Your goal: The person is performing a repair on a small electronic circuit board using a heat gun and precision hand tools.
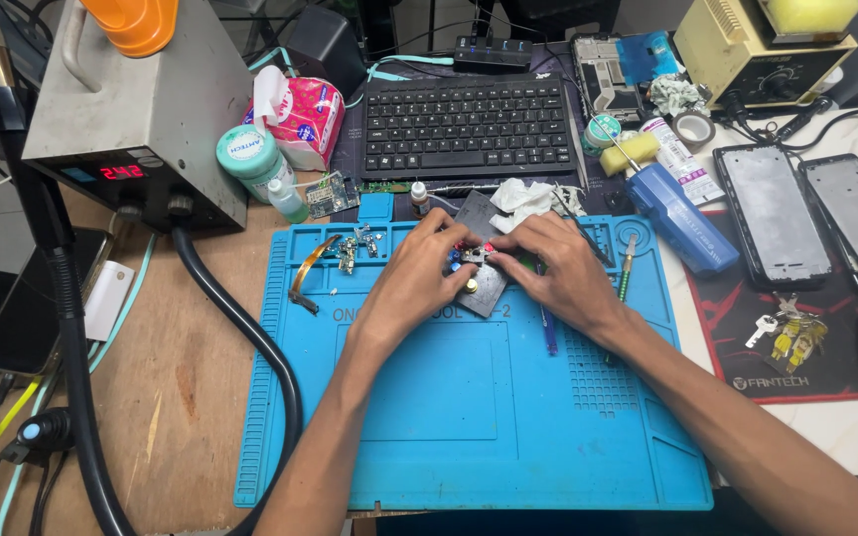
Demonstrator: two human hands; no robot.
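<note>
Pink tissue pack (302,119) behind — hands (411,273) (560,270) on grey fixture (484,283).

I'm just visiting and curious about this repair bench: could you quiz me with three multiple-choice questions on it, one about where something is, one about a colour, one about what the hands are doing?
1. Where is the black keyboard?
A. Behind the work mat, at the back of the desk
B. On the floor
C. Under the mat

2. What colour is the work mat?
A. Red
B. Blue
C. White

3. What are the hands doing?
A. Resting apart on the desk
B. Typing
C. Both touching a small dark holder plate

Answers: 1 A, it lies beyond the mat's far edge. 2 B, the mat is plainly blue. 3 C, the left hand and right hand meet over the plate.
</note>
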